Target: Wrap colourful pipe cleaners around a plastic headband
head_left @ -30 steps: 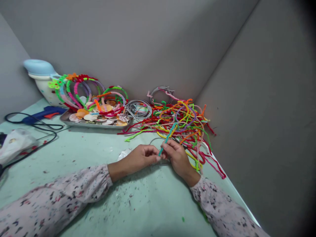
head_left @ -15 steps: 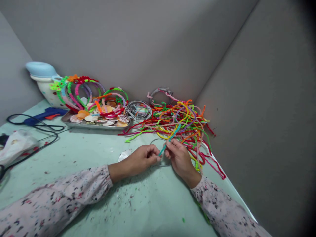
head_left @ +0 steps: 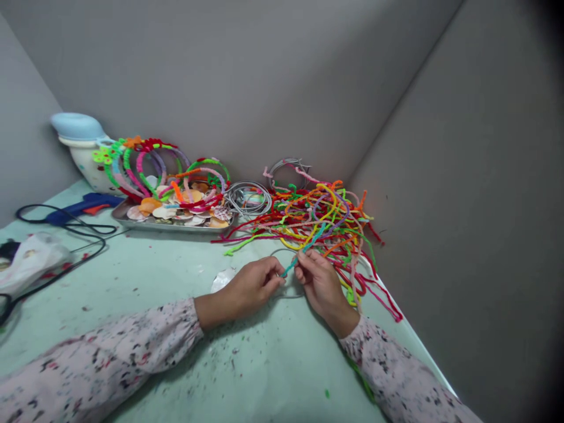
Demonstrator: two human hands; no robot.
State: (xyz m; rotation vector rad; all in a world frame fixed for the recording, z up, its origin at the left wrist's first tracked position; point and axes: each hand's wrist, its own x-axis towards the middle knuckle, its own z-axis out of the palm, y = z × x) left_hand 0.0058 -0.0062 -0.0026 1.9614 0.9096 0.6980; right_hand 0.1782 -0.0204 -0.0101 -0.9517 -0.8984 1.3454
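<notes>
A short teal pipe cleaner (head_left: 314,238) slants between my two hands above the table. My left hand (head_left: 259,283) pinches its lower end between thumb and fingers. Higher up, the thumb and forefinger of my right hand (head_left: 321,283) close on the same pipe cleaner, and its free tip sticks out beyond them. Beneath the hands lies a thin grey wire ring (head_left: 288,296), partly hidden by them. Just past my right hand spreads a tangled heap of colourful pipe cleaners (head_left: 326,205).
A metal tray (head_left: 171,227) holds shells and fuzzy coloured headbands. Coiled grey wire (head_left: 247,198) sits beside it. At the left are a blue glue gun (head_left: 81,207) with a black cord, a white plastic bag (head_left: 37,255) and a blue-lidded container (head_left: 79,147). Grey walls enclose the table.
The view has shifted slightly. Both hands keep their pinch on the teal pipe cleaner, with barely any movement.
</notes>
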